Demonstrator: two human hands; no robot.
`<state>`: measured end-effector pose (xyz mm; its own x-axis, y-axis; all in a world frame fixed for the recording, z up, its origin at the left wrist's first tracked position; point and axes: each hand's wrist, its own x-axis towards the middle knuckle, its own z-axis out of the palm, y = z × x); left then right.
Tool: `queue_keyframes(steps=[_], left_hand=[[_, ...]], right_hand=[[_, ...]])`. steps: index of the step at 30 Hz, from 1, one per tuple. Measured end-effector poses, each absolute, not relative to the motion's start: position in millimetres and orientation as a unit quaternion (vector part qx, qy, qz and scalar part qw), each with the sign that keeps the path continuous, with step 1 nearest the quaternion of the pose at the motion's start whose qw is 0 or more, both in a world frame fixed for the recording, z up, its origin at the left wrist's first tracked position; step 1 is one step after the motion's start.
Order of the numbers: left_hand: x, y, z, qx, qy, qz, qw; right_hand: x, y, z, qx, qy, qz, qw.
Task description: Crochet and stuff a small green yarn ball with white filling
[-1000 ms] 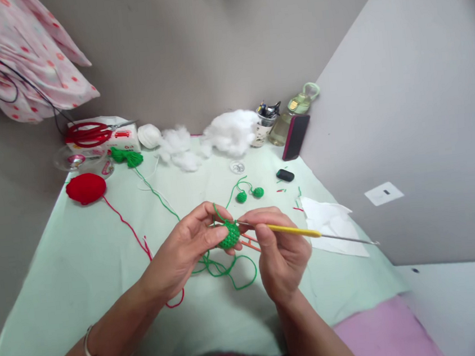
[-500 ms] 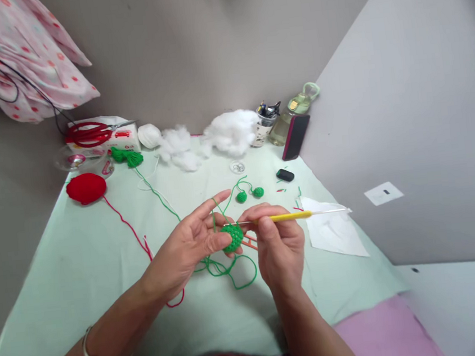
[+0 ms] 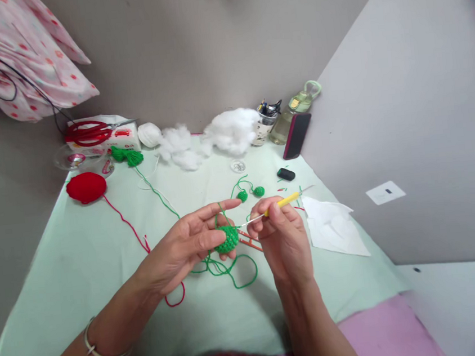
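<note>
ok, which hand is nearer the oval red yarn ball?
Left. The left hand, pinching the round green crocheted piece, is right of and below the ball in view; the right hand, holding the yellow-handled metal crochet hook, is farther right.

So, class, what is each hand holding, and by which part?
The left hand holds the green crocheted piece by its left side; the right hand, the crochet hook by its yellow handle.

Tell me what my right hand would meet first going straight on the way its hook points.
Probably the green crocheted piece in your left hand; the hook in your right hand points toward it, though depth is unclear.
</note>
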<state>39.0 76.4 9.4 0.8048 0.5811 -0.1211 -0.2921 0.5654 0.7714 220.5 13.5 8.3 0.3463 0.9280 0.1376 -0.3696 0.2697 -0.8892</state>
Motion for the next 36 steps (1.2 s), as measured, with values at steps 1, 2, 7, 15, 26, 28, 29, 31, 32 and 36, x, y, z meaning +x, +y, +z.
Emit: queue_keyframes(steps=[1, 2, 7, 15, 26, 28, 29, 31, 32, 36], left_hand=[[39.2, 76.2, 9.6, 0.403, 0.188, 0.257, 0.858], [39.6, 75.7, 9.9, 0.415, 0.195, 0.264, 0.849], [43.1, 68.8, 12.4, 0.468, 0.243, 0.295, 0.797], [45.9, 62.7, 21.3, 0.544, 0.322, 0.300, 0.714], [32.7, 66.8, 19.0, 0.598, 0.254, 0.294, 0.701], [34.1, 67.3, 21.1, 0.605, 0.271, 0.309, 0.682], [35.1, 67.5, 22.3, 0.608, 0.280, 0.316, 0.672], [36.5, 68.0, 24.2, 0.614, 0.291, 0.324, 0.658], [36.8, 68.2, 24.7, 0.616, 0.293, 0.326, 0.654], [36.6, 68.9, 24.6, 0.623, 0.293, 0.323, 0.649]], right_hand=[[220.4, 13.6, 7.8, -0.392, -0.361, 0.456, 0.713], [219.7, 13.4, 7.0, -0.383, -0.379, 0.454, 0.709], [212.2, 9.1, 0.7, -0.402, -0.516, 0.332, 0.680], [214.4, 5.2, 2.7, -0.411, -0.623, 0.254, 0.615], [219.2, 9.7, -3.5, -0.423, -0.535, 0.295, 0.669], [218.4, 11.4, -4.4, -0.410, -0.511, 0.324, 0.682], [218.0, 12.3, -4.3, -0.403, -0.499, 0.338, 0.688], [217.2, 13.7, -3.5, -0.391, -0.480, 0.362, 0.697], [217.2, 14.1, -3.0, -0.386, -0.474, 0.374, 0.697], [219.5, 12.8, -1.7, -0.373, -0.472, 0.406, 0.688]])
